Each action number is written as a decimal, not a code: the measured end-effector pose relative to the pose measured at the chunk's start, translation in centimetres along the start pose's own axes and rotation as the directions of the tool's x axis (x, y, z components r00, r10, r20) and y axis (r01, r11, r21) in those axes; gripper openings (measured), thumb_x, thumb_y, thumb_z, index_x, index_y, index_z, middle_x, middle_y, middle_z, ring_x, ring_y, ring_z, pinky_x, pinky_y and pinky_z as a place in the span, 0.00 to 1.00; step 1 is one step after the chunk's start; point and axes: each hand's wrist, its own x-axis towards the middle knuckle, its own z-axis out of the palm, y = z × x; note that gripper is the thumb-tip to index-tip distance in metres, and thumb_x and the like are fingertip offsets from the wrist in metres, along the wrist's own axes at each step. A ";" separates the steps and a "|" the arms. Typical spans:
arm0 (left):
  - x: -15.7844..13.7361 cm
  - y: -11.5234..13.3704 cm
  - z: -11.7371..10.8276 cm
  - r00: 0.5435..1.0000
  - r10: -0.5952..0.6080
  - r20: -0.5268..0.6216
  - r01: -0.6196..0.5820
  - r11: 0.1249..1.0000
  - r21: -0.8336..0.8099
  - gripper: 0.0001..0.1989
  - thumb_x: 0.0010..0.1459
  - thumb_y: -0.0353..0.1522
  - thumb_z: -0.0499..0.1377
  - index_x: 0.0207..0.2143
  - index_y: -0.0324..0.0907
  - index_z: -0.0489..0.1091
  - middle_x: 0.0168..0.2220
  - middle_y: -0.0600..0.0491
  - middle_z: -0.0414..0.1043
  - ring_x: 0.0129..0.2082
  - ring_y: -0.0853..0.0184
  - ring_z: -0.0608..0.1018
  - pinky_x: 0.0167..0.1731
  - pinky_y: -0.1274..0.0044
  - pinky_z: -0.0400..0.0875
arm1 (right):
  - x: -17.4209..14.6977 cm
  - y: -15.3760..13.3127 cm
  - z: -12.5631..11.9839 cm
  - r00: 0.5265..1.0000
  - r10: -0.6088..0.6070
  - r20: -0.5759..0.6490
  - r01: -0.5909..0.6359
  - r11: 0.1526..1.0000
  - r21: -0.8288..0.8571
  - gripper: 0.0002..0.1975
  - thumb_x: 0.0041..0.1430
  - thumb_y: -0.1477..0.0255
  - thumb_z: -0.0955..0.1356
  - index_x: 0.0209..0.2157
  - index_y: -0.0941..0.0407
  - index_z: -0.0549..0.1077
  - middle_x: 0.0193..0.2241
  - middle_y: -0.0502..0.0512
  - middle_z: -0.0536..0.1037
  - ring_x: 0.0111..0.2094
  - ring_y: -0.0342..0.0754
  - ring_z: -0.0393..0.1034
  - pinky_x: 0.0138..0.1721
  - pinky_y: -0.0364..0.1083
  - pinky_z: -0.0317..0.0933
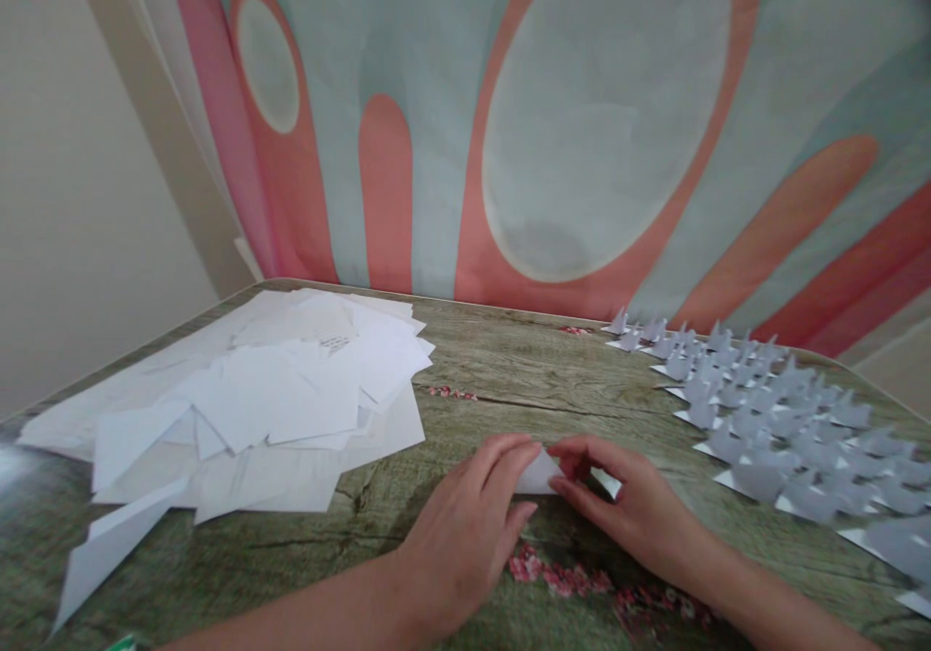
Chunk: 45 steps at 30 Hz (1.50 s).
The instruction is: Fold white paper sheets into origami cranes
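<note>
Between my hands, near the front middle of the table, is a small piece of folded white paper. My left hand lies over its left part, with the fingers closed on it and the thumb below. At the right end, the thumb and forefinger of my right hand pinch the paper's edge. A small white bit of paper shows behind the right hand's fingers; whether it belongs to the same sheet I cannot tell. The part under my left hand is hidden.
A loose pile of white sheets covers the table's left side, with a folded sheet in front of it. Several rows of folded paper figures stand on the right. The wood-patterned table meets a colourful backdrop behind.
</note>
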 end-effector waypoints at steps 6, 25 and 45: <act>0.0 -0.4 0.6 0.972 -0.222 0.077 0.234 0.938 -0.257 0.18 0.59 0.27 0.50 0.52 0.44 0.54 0.32 0.56 0.68 0.32 0.70 0.72 0.34 0.78 0.67 | -0.2 -0.3 0.1 0.993 -0.068 0.101 0.075 0.994 -0.075 0.05 0.57 0.70 0.64 0.29 0.55 0.69 0.25 0.49 0.71 0.27 0.43 0.64 0.30 0.42 0.57; 0.5 -0.6 0.4 0.984 -0.162 0.076 0.162 0.987 0.013 0.14 0.61 0.29 0.47 0.49 0.42 0.59 0.45 0.51 0.65 0.45 0.64 0.67 0.48 0.68 0.61 | 0.7 -0.2 1.1 0.999 0.043 0.034 -0.041 0.998 -0.048 0.07 0.57 0.70 0.62 0.34 0.55 0.71 0.26 0.50 0.74 0.27 0.45 0.66 0.30 0.43 0.59; 0.1 0.3 0.1 0.976 -0.030 0.215 -0.051 0.932 0.360 0.18 0.59 0.27 0.49 0.51 0.43 0.60 0.44 0.50 0.65 0.40 0.63 0.66 0.41 0.70 0.66 | 1.0 0.0 1.2 0.997 0.069 0.017 -0.069 0.997 -0.030 0.07 0.57 0.71 0.63 0.33 0.56 0.72 0.25 0.50 0.74 0.26 0.44 0.66 0.28 0.42 0.60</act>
